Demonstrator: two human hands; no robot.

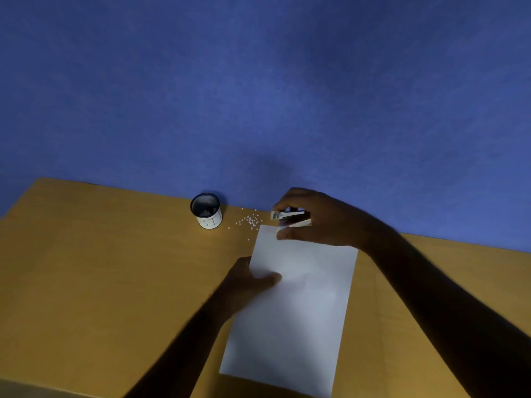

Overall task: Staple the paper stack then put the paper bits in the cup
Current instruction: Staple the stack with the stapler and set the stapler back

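Note:
A white paper stack [296, 305] lies lengthwise on the yellow-brown table [100, 282]. My left hand [250, 282] grips its left edge, thumb on top and fingers underneath. At the stack's far edge my right hand [316, 216] holds a small stapler [291, 218], thumb below and fingers above. The stapler's mouth points left, close to the far left corner of the paper. Several tiny white paper bits [250, 220] are scattered on the table just left of the stapler. A small white cup [208, 212] with a dark inside stands upright left of the bits.
A blue wall [258, 96] rises right behind the table's far edge. The cup stands close to that edge. Bare tabletop stretches to the left of the paper and cup.

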